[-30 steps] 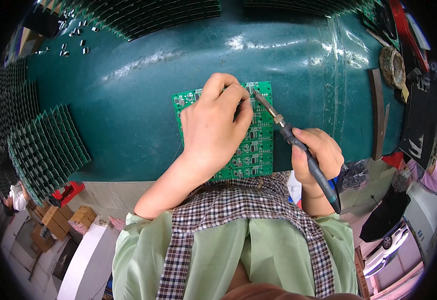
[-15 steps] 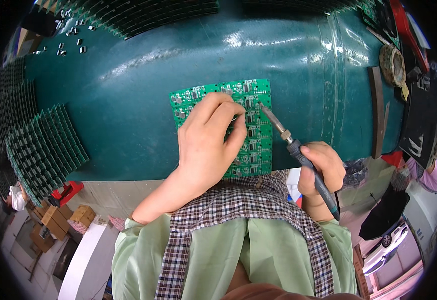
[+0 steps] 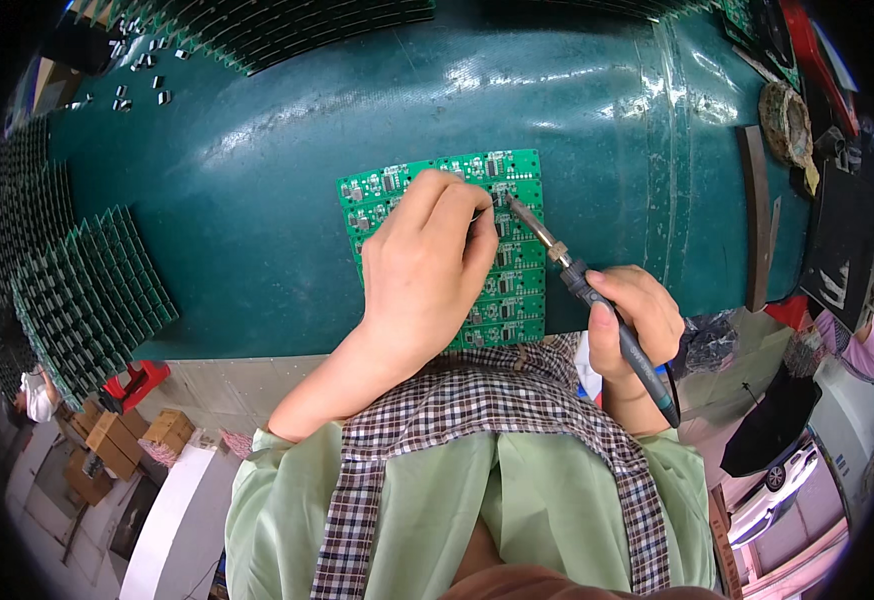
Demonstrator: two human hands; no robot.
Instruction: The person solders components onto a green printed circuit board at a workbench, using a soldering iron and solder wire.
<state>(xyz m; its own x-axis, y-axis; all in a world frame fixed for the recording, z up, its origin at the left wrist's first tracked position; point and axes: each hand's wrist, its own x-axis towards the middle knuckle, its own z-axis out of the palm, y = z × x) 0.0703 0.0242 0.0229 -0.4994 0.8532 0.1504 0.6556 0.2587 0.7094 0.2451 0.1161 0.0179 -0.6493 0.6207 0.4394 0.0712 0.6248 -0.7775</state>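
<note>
A green panel of small joined circuit boards [image 3: 514, 308] lies on the bench by its front edge, bearing rows of chips and other parts. Over its left and middle part rests my left hand [image 3: 419, 255], thumb and forefinger pinched together near the board's surface. What they pinch is hidden by the fingers. From the right, my right hand [image 3: 642, 325] holds a soldering iron [image 3: 597, 290] by its dark grip, much like a pen. The iron's metal tip reaches the upper right part of the panel, close to a chip and just right of my left fingertips.
Racked rows of green boards [image 3: 97, 300] stand at the left, and more boards [image 3: 287, 30] line the far edge. Small metal parts [image 3: 164, 97] lie scattered at the far left. At the right are a dark bar [image 3: 754, 220] and a round brownish holder [image 3: 785, 125].
The iron's tip has moved left and slightly up, nearer my left fingertips. My left hand has shifted a little right and up. The panel sits slightly farther from me.
</note>
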